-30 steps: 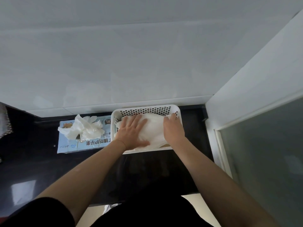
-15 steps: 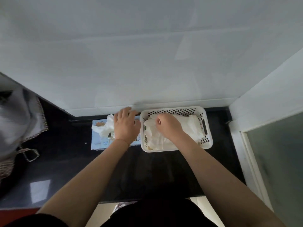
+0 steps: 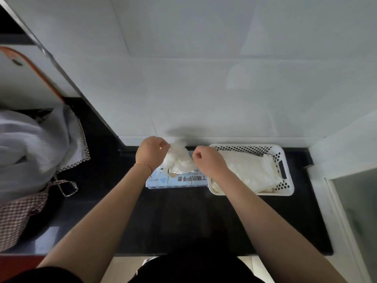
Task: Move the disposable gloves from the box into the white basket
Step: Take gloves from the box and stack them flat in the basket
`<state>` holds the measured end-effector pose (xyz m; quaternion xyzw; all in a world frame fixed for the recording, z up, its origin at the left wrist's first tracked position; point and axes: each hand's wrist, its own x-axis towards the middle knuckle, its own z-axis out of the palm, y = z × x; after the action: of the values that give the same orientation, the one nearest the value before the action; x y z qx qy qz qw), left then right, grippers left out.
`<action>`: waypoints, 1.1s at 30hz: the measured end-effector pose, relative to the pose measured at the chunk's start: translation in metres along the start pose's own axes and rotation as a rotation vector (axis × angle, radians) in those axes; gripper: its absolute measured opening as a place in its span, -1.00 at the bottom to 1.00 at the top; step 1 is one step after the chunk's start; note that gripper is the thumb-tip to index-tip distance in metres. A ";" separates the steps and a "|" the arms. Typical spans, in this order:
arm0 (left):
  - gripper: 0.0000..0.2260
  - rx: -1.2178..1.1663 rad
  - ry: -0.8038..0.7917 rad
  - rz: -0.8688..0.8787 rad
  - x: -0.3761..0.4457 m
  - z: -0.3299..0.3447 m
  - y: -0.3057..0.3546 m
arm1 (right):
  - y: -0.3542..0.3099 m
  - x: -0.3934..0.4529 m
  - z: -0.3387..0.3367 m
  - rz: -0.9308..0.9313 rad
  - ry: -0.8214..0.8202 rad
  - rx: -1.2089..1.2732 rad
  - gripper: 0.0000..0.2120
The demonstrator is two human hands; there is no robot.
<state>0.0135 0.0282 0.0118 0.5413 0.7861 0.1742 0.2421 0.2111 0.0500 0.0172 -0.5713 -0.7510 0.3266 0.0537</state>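
I've got both hands pinching a wad of gloves [image 3: 178, 160] over the box [image 3: 179, 179] at the bench's back edge — left hand [image 3: 152, 153], right hand [image 3: 208, 160] — more already in the white basket [image 3: 284, 160] beside it.

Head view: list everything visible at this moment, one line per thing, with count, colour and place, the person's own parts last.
gloves: one bunch, white, above the box, gripped by both hands
box: one, pale blue with print, on the counter left of the basket
basket: one, white, perforated, on the counter by the wall, right of the box
gloves in basket: one pile, white, count unclear
counter: one, black, glossy
wall: white tiles, behind the counter
cloth: one heap, white with checked brown trim, far left
bracelet: one, red thread, left wrist
left hand: one, grips the bunch's left side
right hand: one, pinches the bunch's right side
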 end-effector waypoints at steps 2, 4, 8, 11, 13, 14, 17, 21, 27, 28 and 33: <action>-0.79 0.002 -0.006 0.052 0.000 -0.009 0.005 | -0.006 0.000 -0.003 0.008 0.028 0.015 -0.81; -0.78 -0.003 -0.012 0.119 -0.003 -0.017 0.013 | -0.010 0.000 -0.005 0.011 0.076 0.044 -0.81; -0.87 -0.058 -0.102 0.253 -0.011 -0.028 0.030 | -0.021 -0.003 -0.010 -0.049 0.088 0.203 -0.71; -0.85 -0.123 -0.127 0.292 -0.016 -0.029 0.035 | -0.031 -0.002 -0.012 -0.088 0.032 0.193 -0.79; -0.81 -0.201 -0.101 0.282 -0.018 -0.029 0.035 | -0.034 -0.002 -0.011 -0.081 0.065 0.135 -0.92; -0.77 -0.239 -0.096 0.279 -0.018 -0.028 0.033 | -0.034 -0.002 -0.011 -0.071 0.089 0.128 -0.88; -0.70 -0.180 -0.179 0.271 -0.021 -0.022 0.022 | -0.033 -0.004 -0.009 -0.027 0.117 0.133 -0.65; -0.89 -0.185 -0.180 0.167 -0.019 -0.009 0.006 | -0.034 -0.005 -0.010 -0.017 0.108 0.197 -0.68; -0.69 -0.217 -0.255 0.096 -0.021 -0.006 0.006 | -0.039 0.000 -0.020 -0.032 0.248 0.301 -0.94; -0.69 -0.192 -0.254 0.092 -0.021 -0.004 0.005 | -0.040 0.001 -0.020 -0.032 0.252 0.291 -0.91; -0.88 -0.095 -0.165 -0.005 -0.015 0.005 -0.003 | -0.042 0.001 -0.023 -0.070 0.290 0.299 -0.87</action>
<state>0.0187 0.0129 0.0093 0.5399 0.7558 0.1654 0.3317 0.1866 0.0553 0.0584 -0.5717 -0.6979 0.3467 0.2566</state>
